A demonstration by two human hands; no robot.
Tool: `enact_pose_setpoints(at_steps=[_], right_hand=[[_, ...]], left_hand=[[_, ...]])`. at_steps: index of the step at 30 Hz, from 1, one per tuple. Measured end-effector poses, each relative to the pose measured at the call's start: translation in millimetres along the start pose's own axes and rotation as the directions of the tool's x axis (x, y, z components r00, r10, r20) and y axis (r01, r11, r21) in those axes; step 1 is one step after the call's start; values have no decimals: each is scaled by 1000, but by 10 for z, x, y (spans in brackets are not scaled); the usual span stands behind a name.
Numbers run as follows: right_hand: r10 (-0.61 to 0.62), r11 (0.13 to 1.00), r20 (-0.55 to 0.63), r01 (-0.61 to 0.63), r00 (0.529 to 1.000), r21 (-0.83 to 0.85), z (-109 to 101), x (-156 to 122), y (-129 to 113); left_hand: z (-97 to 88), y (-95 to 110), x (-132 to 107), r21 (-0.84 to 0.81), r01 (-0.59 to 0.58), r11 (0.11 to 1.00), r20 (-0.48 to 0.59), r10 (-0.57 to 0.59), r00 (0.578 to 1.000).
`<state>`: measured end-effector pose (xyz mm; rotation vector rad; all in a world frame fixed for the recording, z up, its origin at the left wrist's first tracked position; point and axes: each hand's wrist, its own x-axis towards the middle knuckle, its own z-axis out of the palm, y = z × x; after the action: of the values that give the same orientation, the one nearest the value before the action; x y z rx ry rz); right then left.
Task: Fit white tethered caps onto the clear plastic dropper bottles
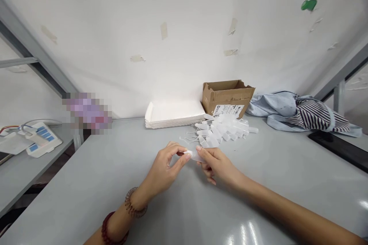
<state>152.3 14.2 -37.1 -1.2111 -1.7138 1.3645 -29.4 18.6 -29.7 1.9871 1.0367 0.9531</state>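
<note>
A small translucent plastic bottle (196,156) is held sideways between my two hands, a little above the grey table. My left hand (165,166) pinches the white cap end (188,152) with thumb and fingertips. The bottle's body is gripped by my right hand (220,165), thumb on top and fingers curled beneath; part of it is hidden there. Just beyond my hands lies a heap of similar translucent bottles (220,132), several with thin strands trailing to the left.
Behind the heap stands an open cardboard box (227,99), with a stack of white padded sheets or envelopes (175,113) to its left. Bundled blue and striped cloth (301,113) and a black phone-like object (342,147) lie on the right. A lower grey surface (54,164) holds wired items.
</note>
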Motion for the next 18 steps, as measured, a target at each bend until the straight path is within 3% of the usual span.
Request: enact_pose_setpoints(at_steps=[2, 3, 4, 6, 8, 10, 13, 16, 18], right_hand=[[54, 998, 137, -58, 989, 24, -35, 3, -23], [40, 999, 142, -37, 989, -22, -53, 6, -27], [-1, 995, 94, 11, 996, -100, -72, 12, -22], [-162, 945, -133, 115, 978, -305, -120, 41, 15], [-307, 888, -353, 133, 884, -440, -205, 106, 80], [-404, 840, -467, 116, 786, -530, -333, 208, 155], [-488, 763, -515, 58, 705, -644, -534, 361, 245], [-521, 701, -511, 1, 684, -713, -615, 403, 283], [-560, 680, -482, 42, 674, -732, -577, 352, 259]], left_hand=[[6, 24, -5, -1, -14, 1000, 8, 14, 1000], [12, 32, -5, -9, -17, 1000, 5, 17, 1000], [19, 36, -3, -28, -7, 1000, -8, 6, 1000], [34, 25, 7, -84, 65, 994, -57, -70, 996], [41, -12, 26, -142, 170, 975, -106, -185, 977], [41, -67, 45, -182, 253, 950, -116, -276, 954], [48, -154, 64, -212, 312, 926, -69, -332, 941], [79, -195, 64, -206, 342, 917, -5, -350, 937], [107, -190, 55, -169, 349, 922, 26, -350, 937]])
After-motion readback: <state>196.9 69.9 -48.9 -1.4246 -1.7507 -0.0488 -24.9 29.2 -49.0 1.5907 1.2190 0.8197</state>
